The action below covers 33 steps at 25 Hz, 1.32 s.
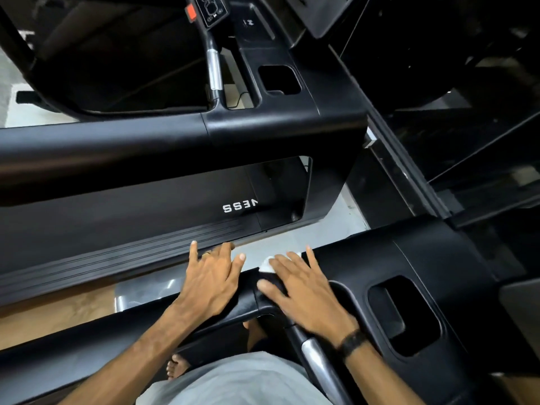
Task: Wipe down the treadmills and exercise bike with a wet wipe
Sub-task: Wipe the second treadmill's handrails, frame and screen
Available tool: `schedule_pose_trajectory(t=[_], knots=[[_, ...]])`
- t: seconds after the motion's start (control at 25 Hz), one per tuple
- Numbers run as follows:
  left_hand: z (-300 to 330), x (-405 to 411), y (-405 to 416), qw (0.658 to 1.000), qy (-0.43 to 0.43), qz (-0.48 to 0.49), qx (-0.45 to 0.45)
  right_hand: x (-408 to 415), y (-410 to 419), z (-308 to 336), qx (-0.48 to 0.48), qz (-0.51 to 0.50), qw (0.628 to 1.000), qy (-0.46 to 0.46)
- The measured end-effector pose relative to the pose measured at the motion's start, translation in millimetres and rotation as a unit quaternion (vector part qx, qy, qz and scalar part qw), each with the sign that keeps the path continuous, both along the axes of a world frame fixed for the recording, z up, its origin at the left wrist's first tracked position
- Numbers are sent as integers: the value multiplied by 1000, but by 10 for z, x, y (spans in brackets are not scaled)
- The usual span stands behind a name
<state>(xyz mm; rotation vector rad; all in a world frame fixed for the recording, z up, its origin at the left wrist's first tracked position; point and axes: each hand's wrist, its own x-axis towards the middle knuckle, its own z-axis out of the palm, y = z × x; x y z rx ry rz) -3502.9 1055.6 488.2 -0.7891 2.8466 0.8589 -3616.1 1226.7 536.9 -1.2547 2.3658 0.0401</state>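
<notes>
I note a pale grey tiled floor (295, 244) between the machines, glossy, catching soft overhead light. A tan wood-look floor strip (58, 308) lies lower left. Upper right falls into deep shadow.

Near rail: we see the near treadmill's console rail (423, 258) crossing the lower view, with our left hand (210, 283) and right hand (304, 293) lying flat on it.
Gap beyond: a strip of pale floor (263, 249) lies open between this rail and the next treadmill's side step (117, 258).
Far barrier: the next treadmill's thick handrail (117, 147) blocks the way forward above that step.
Right side: a recessed cup pocket (403, 314) opens in the console.
Below right: a silver grip bar (318, 361) runs just under our right wrist.
</notes>
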Motion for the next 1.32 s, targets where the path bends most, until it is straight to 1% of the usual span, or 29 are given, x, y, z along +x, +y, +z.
schedule_pose_trajectory(t=[0.08, 0.16, 0.2, 0.28, 0.32, 0.4, 0.48, 0.52, 0.56, 0.64, 0.72, 0.76, 0.8, 0.88, 0.92, 0.96, 1.0, 1.04, 1.12, 1.2, 1.24, 1.32], knots=[[14, -67, 53, 1000, -1, 9, 19, 109, 411, 124, -42, 7, 999, 34], [11, -169, 144, 999, 11, 4, 40, -83, 703, 108, -24, -52, 994, 89], [12, -231, 192, 999, 15, -8, 49, -216, 724, 79, 4, -93, 990, 107], [16, -365, 305, 997, 21, -34, 59, -406, 519, -8, 12, -152, 981, 117], [24, -420, 362, 997, 23, -45, 60, -379, 361, -22, 8, -154, 981, 115], [40, -504, 428, 996, 28, -73, 50, -161, 218, -63, -28, -101, 989, 100], [30, -509, 452, 995, 21, -91, 37, 105, 435, 27, -88, -43, 992, 76], [18, -498, 461, 995, 16, -90, 37, 141, 648, 78, -105, -39, 990, 81], [5, -482, 470, 995, 12, -84, 42, 79, 858, 91, -102, -58, 988, 97], [-6, -480, 482, 995, 12, -81, 51, -174, 1067, 134, -40, -138, 979, 145], [-5, -504, 481, 994, 11, -93, 51, -390, 941, 98, 27, -184, 968, 169], [3, -511, 477, 994, 10, -96, 50, -384, 808, 72, 38, -186, 968, 162], [18, -508, 467, 994, 8, -94, 51, -311, 722, 50, 38, -167, 973, 153], [43, -482, 444, 995, 9, -85, 56, -107, 757, 78, 20, -100, 985, 138], [51, -471, 441, 995, 10, -81, 58, -8, 878, 126, 15, -76, 986, 148], [49, -462, 449, 995, 9, -77, 57, 13, 1041, 153, 14, -74, 982, 173], [29, -461, 461, 996, 10, -75, 54, -57, 1178, 155, 28, -101, 976, 193], [8, -466, 471, 996, 10, -77, 48, -181, 1255, 159, 48, -152, 968, 196], [-21, -493, 462, 995, 7, -91, 40, -514, 1196, 113, 66, -248, 953, 163], [-34, -516, 437, 994, 8, -98, 46, -758, 925, 40, 45, -277, 949, 143], [-34, -518, 426, 994, 8, -98, 54, -778, 774, 34, 43, -265, 955, 127], [-22, -509, 406, 993, 3, -91, 72, -618, 630, 32, 47, -188, 973, 129]])
